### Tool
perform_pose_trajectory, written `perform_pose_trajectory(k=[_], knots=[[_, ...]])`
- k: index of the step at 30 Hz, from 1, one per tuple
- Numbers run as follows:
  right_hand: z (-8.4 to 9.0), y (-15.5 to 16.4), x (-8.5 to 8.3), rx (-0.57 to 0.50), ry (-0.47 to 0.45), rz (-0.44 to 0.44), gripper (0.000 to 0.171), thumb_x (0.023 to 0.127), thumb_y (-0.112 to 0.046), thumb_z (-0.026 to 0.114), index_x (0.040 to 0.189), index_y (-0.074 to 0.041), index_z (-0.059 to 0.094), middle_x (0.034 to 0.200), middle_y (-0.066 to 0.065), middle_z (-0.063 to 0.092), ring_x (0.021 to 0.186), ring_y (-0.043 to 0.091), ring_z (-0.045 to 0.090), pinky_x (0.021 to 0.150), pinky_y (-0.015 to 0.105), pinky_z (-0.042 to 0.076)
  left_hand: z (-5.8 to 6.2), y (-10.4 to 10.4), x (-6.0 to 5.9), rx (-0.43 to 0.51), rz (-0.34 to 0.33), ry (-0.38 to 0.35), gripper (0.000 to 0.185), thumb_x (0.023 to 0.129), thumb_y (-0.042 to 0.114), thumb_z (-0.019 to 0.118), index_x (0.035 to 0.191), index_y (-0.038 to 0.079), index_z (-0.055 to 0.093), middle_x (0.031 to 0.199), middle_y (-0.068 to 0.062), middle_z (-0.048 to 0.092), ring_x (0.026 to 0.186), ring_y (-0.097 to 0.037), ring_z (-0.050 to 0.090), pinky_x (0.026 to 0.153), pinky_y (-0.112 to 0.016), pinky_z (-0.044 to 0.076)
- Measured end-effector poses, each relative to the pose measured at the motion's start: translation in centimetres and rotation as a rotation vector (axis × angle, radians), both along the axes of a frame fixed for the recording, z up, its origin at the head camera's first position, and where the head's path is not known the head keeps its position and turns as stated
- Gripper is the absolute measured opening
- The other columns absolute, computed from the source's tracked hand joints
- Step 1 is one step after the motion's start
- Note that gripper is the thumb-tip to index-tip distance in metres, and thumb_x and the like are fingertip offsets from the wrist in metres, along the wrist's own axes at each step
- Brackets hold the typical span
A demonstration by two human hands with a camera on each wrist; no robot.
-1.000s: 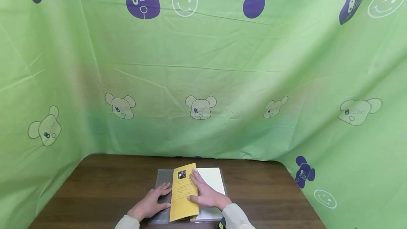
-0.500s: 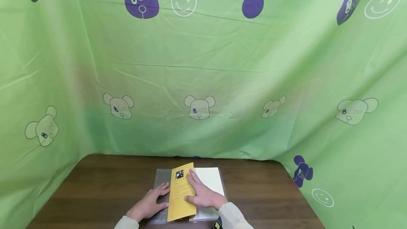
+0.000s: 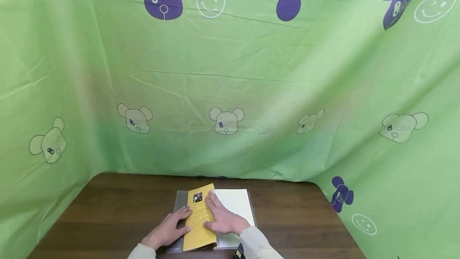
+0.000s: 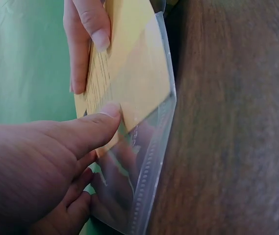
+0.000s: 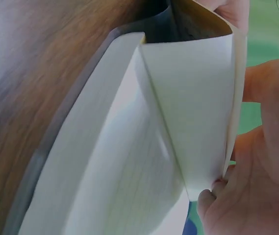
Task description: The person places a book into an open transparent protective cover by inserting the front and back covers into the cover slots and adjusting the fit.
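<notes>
The right hand [image 3: 223,220] lies on the yellow flap [image 3: 197,219], fingers stretched forward across it. In the right wrist view its thumb [image 5: 266,122] and fingers pinch the flap's edge, so this grip has hold of the flap, which curls up from the book [image 3: 235,211] with its white underside showing. How many pages rise with it cannot be told.

Just to the left, the left hand [image 3: 169,229] rests with its thumb [image 4: 88,132] pressed against the flap's outer edge. Its other fingers [image 4: 78,205] curl under a clear plastic cover [image 4: 144,166], and part of them shows only dimly through the plastic. This grip therefore has hold of the cover's left side, the thumb on top.

The cover is a sleeve: the flap sits partly inside it, the yellow showing through the clear sheet. Print on the flap is too small to read; a small dark picture sits near its far end.

Right of the right hand lies an open lined white page. The book's near edge is cut off by the frame and the sleeves [image 3: 251,243].

All rests on a dark wooden surface [image 3: 115,211], with a green cloth [image 3: 230,83] hanging behind and at both sides.
</notes>
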State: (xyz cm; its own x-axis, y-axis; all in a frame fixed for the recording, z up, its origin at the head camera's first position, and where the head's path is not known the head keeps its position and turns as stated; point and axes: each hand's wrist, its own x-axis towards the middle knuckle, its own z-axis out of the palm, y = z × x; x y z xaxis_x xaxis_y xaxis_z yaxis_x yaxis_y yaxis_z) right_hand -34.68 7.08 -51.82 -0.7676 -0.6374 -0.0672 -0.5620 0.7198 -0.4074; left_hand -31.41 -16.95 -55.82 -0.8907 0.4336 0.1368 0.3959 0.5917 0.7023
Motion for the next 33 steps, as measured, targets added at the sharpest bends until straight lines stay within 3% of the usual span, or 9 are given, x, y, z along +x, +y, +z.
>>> perform_pose_trajectory(k=[12, 20, 25, 29, 33], knots=[[-0.6, -0.8, 0.3, -0.007, -0.003, -0.020, 0.089, 0.090, -0.039, 0.062, 0.157, 0.006, 0.025, 0.169, 0.020, 0.011, 0.157, 0.031, 0.013, 0.126, 0.039, 0.021, 0.5, 0.0, 0.2, 0.038, -0.030, -0.044, 0.057, 0.095, 0.021, 0.071, 0.140, -0.009, 0.054, 0.154, -0.029, 0.042, 0.141, -0.056, 0.034, 0.106, -0.075, 0.030], [-1.0, -1.8, 0.7, -0.006, 0.028, -0.028, 0.092, 0.090, -0.037, 0.065, 0.157, 0.009, 0.022, 0.168, 0.023, 0.012, 0.157, 0.033, 0.013, 0.126, 0.038, 0.021, 0.1, -0.2, 0.7, 0.023, 0.000, 0.024, 0.056, 0.093, 0.022, 0.073, 0.136, -0.010, 0.057, 0.152, -0.029, 0.046, 0.139, -0.055, 0.039, 0.106, -0.073, 0.033], [-1.2, -1.6, 0.2, -0.057, -0.035, 0.002, 0.097, 0.092, -0.040, 0.064, 0.157, 0.011, 0.014, 0.168, 0.025, 0.004, 0.157, 0.034, 0.008, 0.126, 0.039, 0.018, 0.1, -0.3, 0.7, 0.019, 0.013, 0.034, 0.058, 0.093, 0.021, 0.074, 0.137, -0.012, 0.056, 0.151, -0.030, 0.045, 0.139, -0.055, 0.039, 0.107, -0.073, 0.033], [-0.9, -0.4, -0.4, -0.120, -0.131, 0.029, 0.108, 0.088, -0.045, 0.072, 0.159, 0.008, 0.010, 0.169, 0.024, -0.001, 0.157, 0.034, 0.008, 0.126, 0.042, 0.018, 0.2, -0.5, 0.7, 0.019, 0.012, 0.006, 0.060, 0.094, 0.024, 0.073, 0.140, -0.010, 0.054, 0.154, -0.028, 0.043, 0.141, -0.055, 0.037, 0.108, -0.073, 0.031], [0.0, 1.0, -0.7, -0.092, -0.169, 0.086, 0.115, 0.084, -0.044, 0.081, 0.160, 0.005, 0.010, 0.170, 0.019, 0.002, 0.157, 0.033, 0.011, 0.126, 0.041, 0.019, 0.4, -0.7, 0.7, 0.029, 0.012, -0.010, 0.061, 0.094, 0.025, 0.073, 0.141, -0.009, 0.053, 0.155, -0.027, 0.042, 0.142, -0.054, 0.036, 0.109, -0.072, 0.031]])
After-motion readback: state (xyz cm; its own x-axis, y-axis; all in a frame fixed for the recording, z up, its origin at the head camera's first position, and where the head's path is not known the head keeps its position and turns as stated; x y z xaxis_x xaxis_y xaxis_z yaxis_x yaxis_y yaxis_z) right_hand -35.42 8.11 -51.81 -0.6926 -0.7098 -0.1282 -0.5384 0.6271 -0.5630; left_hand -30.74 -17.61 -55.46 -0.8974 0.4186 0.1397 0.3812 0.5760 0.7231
